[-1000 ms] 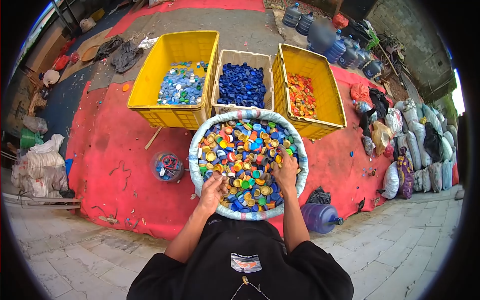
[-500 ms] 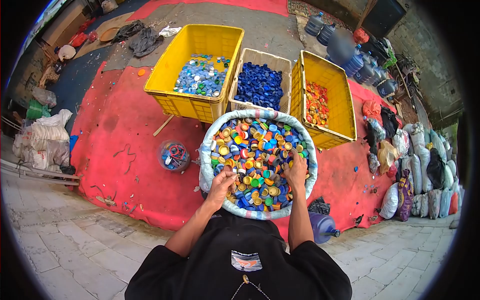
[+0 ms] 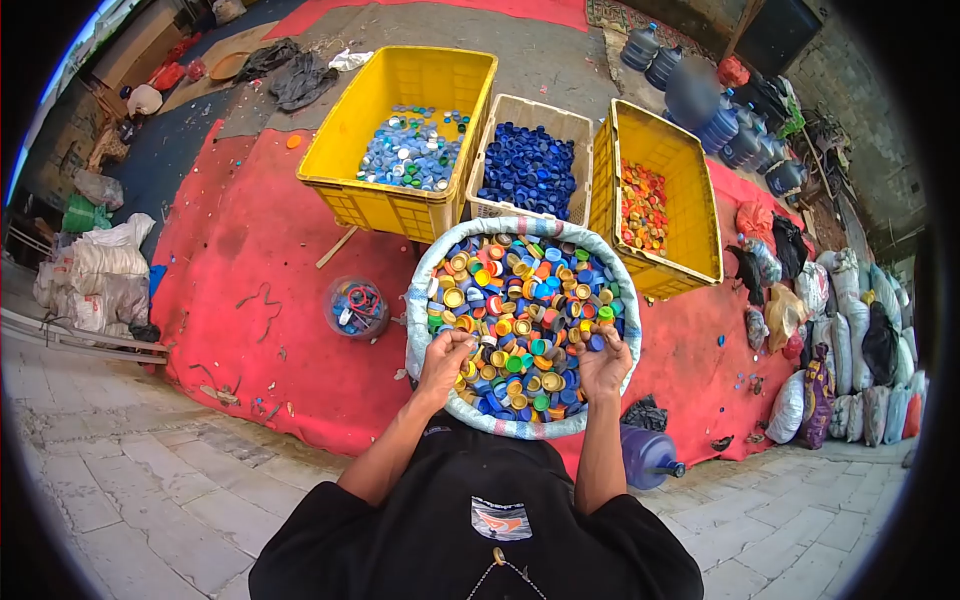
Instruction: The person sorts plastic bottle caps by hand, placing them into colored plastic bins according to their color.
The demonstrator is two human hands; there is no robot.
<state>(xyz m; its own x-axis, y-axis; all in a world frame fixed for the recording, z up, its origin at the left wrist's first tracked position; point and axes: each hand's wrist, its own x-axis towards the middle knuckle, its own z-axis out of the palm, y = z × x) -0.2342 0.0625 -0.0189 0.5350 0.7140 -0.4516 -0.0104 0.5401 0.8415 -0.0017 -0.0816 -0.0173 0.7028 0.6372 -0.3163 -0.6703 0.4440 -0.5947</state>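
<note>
In front of me a round tub with a pale cloth-wrapped rim [image 3: 416,322] is full of mixed-colour bottle caps [image 3: 515,325]. My right hand [image 3: 606,368] is over the tub's right side, fingers pinched on a dark blue bottle cap [image 3: 596,342]. At the tub's left side, my left hand [image 3: 445,368] is closed with its fingertips together; what lies in them, if anything, I cannot make out. Past the tub stand a yellow crate [image 3: 385,207] with light blue and white caps, a white crate [image 3: 584,165] with dark blue caps, and another yellow crate [image 3: 682,278] with orange and red caps.
A clear container [image 3: 357,308] with small items stands on the red mat [image 3: 250,300] to the left. A large blue water jug [image 3: 648,455] lies near my right side. Several filled sacks [image 3: 845,320] line the right, white sacks [image 3: 105,270] the left.
My right hand has drawn back from the caps towards me and turned, and a dark blue cap now shows in its fingers. My left hand stays nearly in place. The view has shifted slightly.
</note>
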